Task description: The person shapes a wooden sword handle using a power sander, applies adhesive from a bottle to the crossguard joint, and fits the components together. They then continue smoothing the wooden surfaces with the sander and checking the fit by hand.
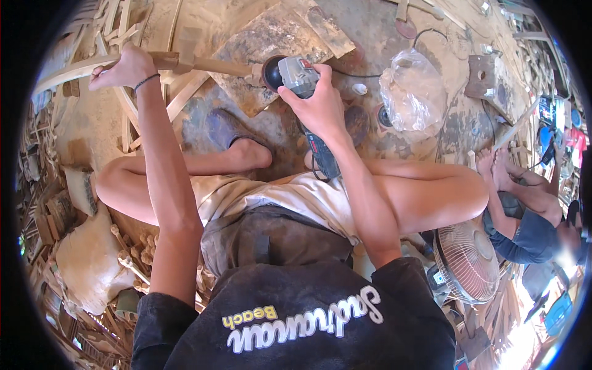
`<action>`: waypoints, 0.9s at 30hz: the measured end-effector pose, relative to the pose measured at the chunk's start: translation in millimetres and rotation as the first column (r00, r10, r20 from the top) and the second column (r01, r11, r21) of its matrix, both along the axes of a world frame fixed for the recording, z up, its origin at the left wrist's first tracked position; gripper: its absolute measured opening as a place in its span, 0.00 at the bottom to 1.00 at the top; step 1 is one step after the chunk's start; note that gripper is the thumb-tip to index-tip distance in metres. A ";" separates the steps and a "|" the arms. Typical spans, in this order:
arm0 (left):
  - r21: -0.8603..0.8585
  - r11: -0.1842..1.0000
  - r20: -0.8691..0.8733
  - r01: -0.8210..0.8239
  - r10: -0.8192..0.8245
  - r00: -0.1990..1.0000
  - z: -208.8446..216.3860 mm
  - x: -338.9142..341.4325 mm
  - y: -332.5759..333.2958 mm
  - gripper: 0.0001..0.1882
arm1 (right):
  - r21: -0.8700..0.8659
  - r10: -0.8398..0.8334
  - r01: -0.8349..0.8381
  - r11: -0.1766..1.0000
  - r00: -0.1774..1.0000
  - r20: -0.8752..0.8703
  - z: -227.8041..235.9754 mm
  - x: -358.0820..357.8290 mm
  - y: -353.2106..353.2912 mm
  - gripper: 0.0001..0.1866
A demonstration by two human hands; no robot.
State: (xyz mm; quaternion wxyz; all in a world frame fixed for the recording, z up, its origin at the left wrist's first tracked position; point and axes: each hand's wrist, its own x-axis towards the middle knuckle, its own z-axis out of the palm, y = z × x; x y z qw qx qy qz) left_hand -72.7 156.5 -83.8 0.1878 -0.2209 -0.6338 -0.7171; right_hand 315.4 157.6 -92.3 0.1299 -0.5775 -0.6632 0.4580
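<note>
My left hand [131,66] is closed around a long, pale wooden piece [222,65], which reaches from the far left toward the middle. In my right hand [322,110] is a grey and black angle grinder [297,75], gripped around its body near the head. The grinder's round black disc [270,74] stands against or very close to the right end of the wood; contact cannot be made out. Beneath them lies a stained, dusty board [265,38]. The grinder's lower body [324,157] points back toward my lap.
A clear plastic bag [414,92] lies on the dusty floor to the right, past a dark cord [364,75]. Wood strips [185,98] pile up at left. A fan [468,262] stands by my right side. Another person [533,228] sits at far right.
</note>
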 end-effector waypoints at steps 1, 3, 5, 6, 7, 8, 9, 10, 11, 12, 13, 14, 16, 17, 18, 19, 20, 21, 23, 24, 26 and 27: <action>-0.021 1.000 -0.004 -0.008 0.008 1.000 0.0 -1.3 1.5 0.32 | 0.007 0.008 -0.008 1.000 1.000 -0.007 0.1 -1.5 -0.5 0.42; -0.036 0.999 -0.034 -0.019 0.018 0.999 1.4 -1.8 3.8 0.32 | 0.000 0.009 -0.009 1.000 1.000 0.025 1.1 -0.4 0.0 0.42; -0.024 0.999 -0.086 -0.024 0.021 0.996 2.9 1.6 7.4 0.31 | -0.004 0.006 -0.005 1.000 0.998 0.066 1.2 1.2 1.1 0.42; -0.036 0.999 -0.076 -0.028 0.025 0.997 3.6 3.3 7.4 0.31 | -0.005 0.003 -0.002 1.000 0.996 0.093 1.4 2.1 1.6 0.41; -0.048 0.998 -0.067 -0.032 0.028 0.997 4.4 5.2 6.9 0.30 | -0.007 -0.001 0.001 1.000 0.993 0.120 1.7 3.3 2.1 0.41; -0.060 0.998 -0.057 -0.034 0.031 0.998 5.4 7.2 7.1 0.30 | -0.013 -0.011 0.013 1.000 0.993 0.116 2.2 5.2 2.9 0.41; -0.065 0.996 -0.053 -0.055 0.052 0.997 5.8 6.7 6.5 0.29 | -0.022 -0.021 0.023 0.999 0.994 0.111 5.7 5.3 2.8 0.41; -0.071 0.995 -0.050 -0.075 0.072 0.996 6.2 6.2 6.3 0.29 | -0.031 -0.031 0.034 0.999 0.994 0.106 8.4 4.8 2.3 0.41; -0.077 0.992 -0.047 -0.095 0.092 0.995 6.6 6.0 6.0 0.28 | -0.012 -0.031 0.033 0.999 0.995 0.097 9.9 3.7 1.4 0.41; -0.102 0.988 -0.019 -0.119 0.118 0.993 7.3 9.2 7.4 0.28 | 0.008 -0.035 0.034 0.999 0.995 0.090 10.7 4.2 1.0 0.42; -0.127 0.982 0.008 -0.143 0.145 0.989 8.3 12.4 8.7 0.28 | 0.028 -0.038 0.036 0.999 0.996 0.084 11.2 4.6 0.8 0.42; -0.153 0.974 0.034 -0.165 0.172 0.985 9.6 15.4 9.5 0.28 | 0.033 -0.040 0.037 0.999 0.996 0.086 11.6 4.7 0.6 0.42; -0.240 0.924 -0.029 -0.299 0.301 0.953 9.6 9.2 7.9 0.28 | 0.040 -0.036 0.033 0.999 0.996 0.081 12.7 1.4 -1.9 0.42; -0.280 0.888 -0.065 -0.364 0.361 0.930 9.8 6.1 6.3 0.28 | 0.038 -0.028 0.025 0.999 0.997 0.074 12.6 -0.1 -3.1 0.42; -0.306 0.879 -0.050 -0.367 0.370 0.928 11.3 10.0 7.4 0.28 | 0.038 -0.027 0.024 0.999 0.997 0.073 11.7 0.3 -3.0 0.42; -0.332 0.868 -0.034 -0.368 0.379 0.925 12.6 14.0 8.0 0.28 | 0.038 -0.025 0.023 0.999 0.997 0.072 10.9 0.4 -3.1 0.42; -0.359 0.857 -0.019 -0.369 0.389 0.921 13.7 18.0 8.6 0.28 | 0.038 -0.019 0.016 0.999 0.997 0.075 10.1 0.1 -3.4 0.42; -0.361 0.858 -0.003 -0.366 0.392 0.920 16.7 23.5 8.5 0.28 | 0.038 -0.011 0.008 0.999 0.997 0.078 10.0 -1.0 -4.1 0.43; -0.365 0.859 0.033 -0.358 0.397 0.917 21.3 34.3 9.0 0.28 | 0.041 0.002 -0.006 0.999 0.995 0.102 9.1 -1.6 -5.7 0.43; -0.383 0.847 0.027 -0.368 0.409 0.912 26.4 35.8 9.4 0.28 | 0.042 0.009 -0.014 0.999 0.994 0.109 9.9 -2.4 -6.0 0.43; -0.418 0.824 0.018 -0.384 0.429 0.903 34.0 38.0 10.9 0.29 | 0.038 0.019 -0.024 0.999 0.990 0.137 12.7 -1.5 -6.1 0.43; -0.427 0.823 0.036 -0.375 0.430 0.902 32.5 37.7 10.0 0.29 | 0.037 0.023 -0.029 0.999 0.986 0.167 16.4 -0.7 -6.1 0.43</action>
